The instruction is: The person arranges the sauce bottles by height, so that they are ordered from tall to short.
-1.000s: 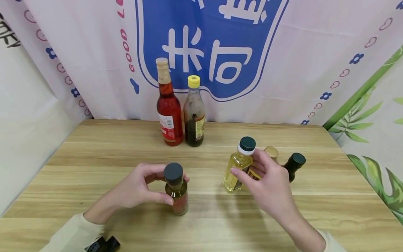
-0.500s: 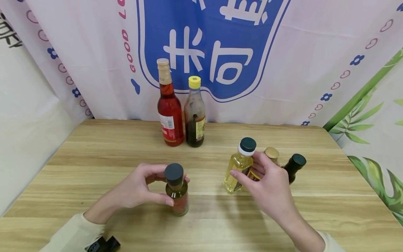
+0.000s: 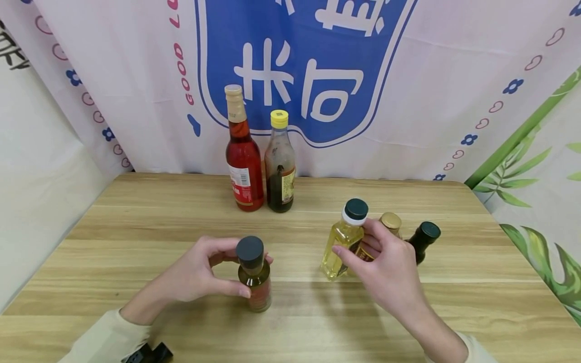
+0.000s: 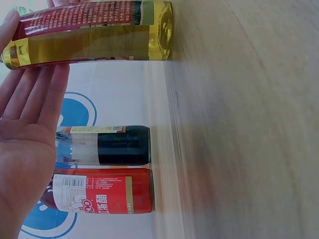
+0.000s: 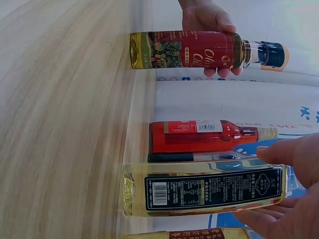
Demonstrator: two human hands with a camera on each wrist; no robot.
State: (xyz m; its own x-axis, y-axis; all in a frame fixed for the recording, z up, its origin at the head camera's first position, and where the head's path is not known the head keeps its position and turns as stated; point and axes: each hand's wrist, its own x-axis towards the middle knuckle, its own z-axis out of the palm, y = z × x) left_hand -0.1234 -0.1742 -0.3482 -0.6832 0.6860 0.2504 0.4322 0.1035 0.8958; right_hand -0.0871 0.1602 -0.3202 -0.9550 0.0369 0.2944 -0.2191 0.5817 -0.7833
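Note:
My left hand grips a bottle of olive oil by its upper body, thumb in front and fingers behind. It stands upright, with a dark cap and a red label that reads "Olive Oil" in the right wrist view. On the other side, my right hand holds a square clear bottle of pale yellow oil near its neck. That one has a dark green cap over a white collar, and its black back label faces the right wrist camera. Both bottles are at the wooden table.
At the back of the table stand a tall red bottle and a yellow-capped bottle of dark liquid. Behind my right hand are a gold-capped bottle and a dark bottle, partly hidden. A printed curtain hangs behind.

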